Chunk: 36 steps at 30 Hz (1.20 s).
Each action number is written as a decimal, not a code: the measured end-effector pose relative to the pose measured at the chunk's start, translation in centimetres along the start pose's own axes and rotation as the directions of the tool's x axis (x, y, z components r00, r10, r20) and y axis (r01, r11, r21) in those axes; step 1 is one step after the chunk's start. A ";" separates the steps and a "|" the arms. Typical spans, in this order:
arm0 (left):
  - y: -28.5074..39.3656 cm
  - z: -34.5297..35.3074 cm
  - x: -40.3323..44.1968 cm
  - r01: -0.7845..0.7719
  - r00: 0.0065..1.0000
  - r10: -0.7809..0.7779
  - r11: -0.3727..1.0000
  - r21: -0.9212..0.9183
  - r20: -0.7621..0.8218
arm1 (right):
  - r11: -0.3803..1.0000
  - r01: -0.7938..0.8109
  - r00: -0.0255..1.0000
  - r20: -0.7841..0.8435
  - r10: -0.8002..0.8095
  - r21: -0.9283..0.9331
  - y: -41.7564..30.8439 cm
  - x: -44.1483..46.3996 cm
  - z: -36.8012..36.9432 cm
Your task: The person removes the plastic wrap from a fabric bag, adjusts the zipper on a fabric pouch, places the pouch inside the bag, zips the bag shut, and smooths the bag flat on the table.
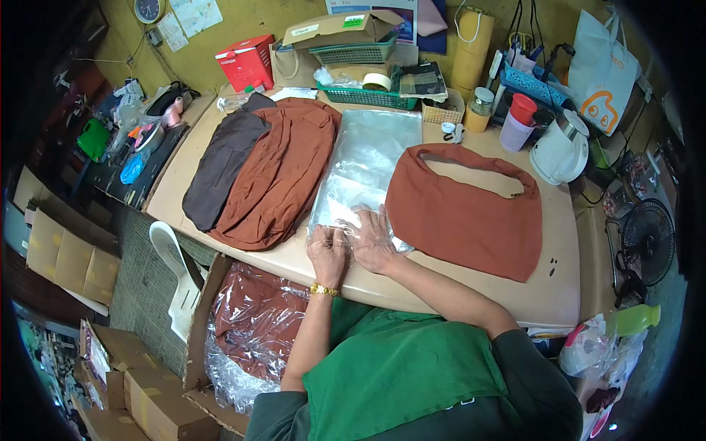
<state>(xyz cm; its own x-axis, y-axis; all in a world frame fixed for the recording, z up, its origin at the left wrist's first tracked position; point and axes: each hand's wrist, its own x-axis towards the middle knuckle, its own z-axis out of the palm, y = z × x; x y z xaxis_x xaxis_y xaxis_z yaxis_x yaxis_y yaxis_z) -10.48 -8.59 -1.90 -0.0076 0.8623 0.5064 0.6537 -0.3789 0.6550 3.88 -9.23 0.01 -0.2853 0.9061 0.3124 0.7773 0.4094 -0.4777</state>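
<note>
Is busy, by the look of it, with handling the near end of the clear plastic sleeves, flat on the table between the rust-brown cloth pile and the rust-brown shoulder bag. Holds the left hand with fingers curled at the near left corner; under the glare, cannot tell pinching from mere pressing there. Rests the right hand open over the film, just beside the left, with fingers extended and gripping nothing visible. Seems to be at the step of separating or straightening the film, with no fabric yet inside. For the next move, would need a light fingertip pinch on a single layer, with steady pressure kept on the rest, so as not to drag several sleeves together or crease the thin edge.
</note>
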 end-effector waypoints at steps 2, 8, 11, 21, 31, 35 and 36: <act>0.5 -0.5 0.2 0.014 0.997 -0.017 0.999 -0.044 -0.070 | 0.999 -0.038 0.993 0.109 0.038 0.000 0.1 0.1 0.0; 2.6 -3.3 -2.6 0.006 0.968 -0.007 1.000 0.007 0.252 | 0.914 -0.078 0.942 0.271 0.199 -0.398 0.8 2.6 1.6; 2.9 -4.0 -4.1 0.090 0.960 -0.078 0.995 -0.034 0.267 | 0.937 -0.181 0.836 0.456 0.307 -0.298 1.3 4.7 0.9; 3.3 -5.0 -4.0 0.151 0.881 -0.129 0.988 -0.012 0.456 | 0.971 -0.240 0.934 0.275 0.229 0.007 -2.1 -2.5 -2.1; 6.8 -6.4 -7.6 0.314 0.776 -0.059 0.900 -0.303 0.628 | 0.833 -0.346 0.934 0.241 0.263 0.432 3.8 5.4 2.9; 5.2 -7.1 -7.5 0.331 0.853 -0.177 0.912 -0.245 0.492 | 0.924 0.061 0.980 0.196 0.015 -0.378 0.5 -1.2 2.4; 4.6 -7.4 -7.6 0.308 0.871 -0.161 0.915 -0.260 0.465 | 0.950 0.031 0.923 0.373 0.091 -0.309 -1.9 -2.6 -1.0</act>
<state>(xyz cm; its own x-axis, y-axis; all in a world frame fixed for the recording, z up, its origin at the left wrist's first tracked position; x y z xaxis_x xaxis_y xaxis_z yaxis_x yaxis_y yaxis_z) -13.05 -19.36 1.43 0.2399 0.9679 0.0749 0.3995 -0.1687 0.9011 3.72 -12.51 0.96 -0.4018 0.9137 -0.0617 0.9033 0.3844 -0.1903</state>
